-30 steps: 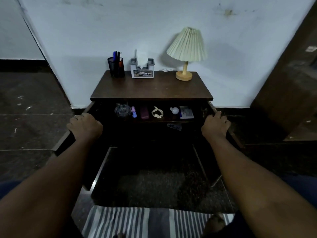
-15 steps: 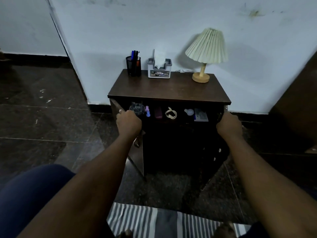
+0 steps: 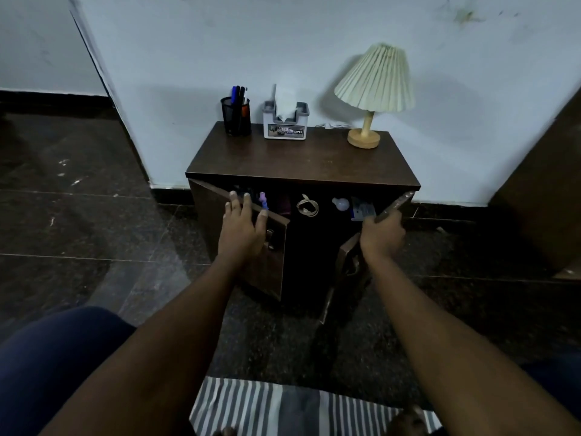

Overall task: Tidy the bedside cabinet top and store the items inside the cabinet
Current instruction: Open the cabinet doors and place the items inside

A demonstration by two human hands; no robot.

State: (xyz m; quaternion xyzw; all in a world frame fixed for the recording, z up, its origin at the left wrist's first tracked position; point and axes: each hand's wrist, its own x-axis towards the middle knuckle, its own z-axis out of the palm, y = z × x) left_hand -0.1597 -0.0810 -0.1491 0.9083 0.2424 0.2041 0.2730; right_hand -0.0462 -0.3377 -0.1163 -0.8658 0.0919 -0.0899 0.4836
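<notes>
Left hand [image 3: 240,221] flat, fingers straight, on left door [image 3: 273,275]; right hand [image 3: 382,236] grips right door [image 3: 345,256] edge | cabinet [image 3: 301,162] against wall [image 3: 220,42], front toward viewer, long axis left-right | top: lamp [image 3: 374,80], tissue box [image 3: 285,129], pen cup [image 3: 235,116] | small items [image 3: 308,207] shelved inside; doors ajar, likely only closing remains

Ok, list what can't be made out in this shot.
Head view:
- Cabinet, lower inside: too dark.
- Its top-left contents: hidden by left hand and left door.
- Tissue box label: too small to read.
- Blue pack: partly hidden by right door, blurred.
</notes>
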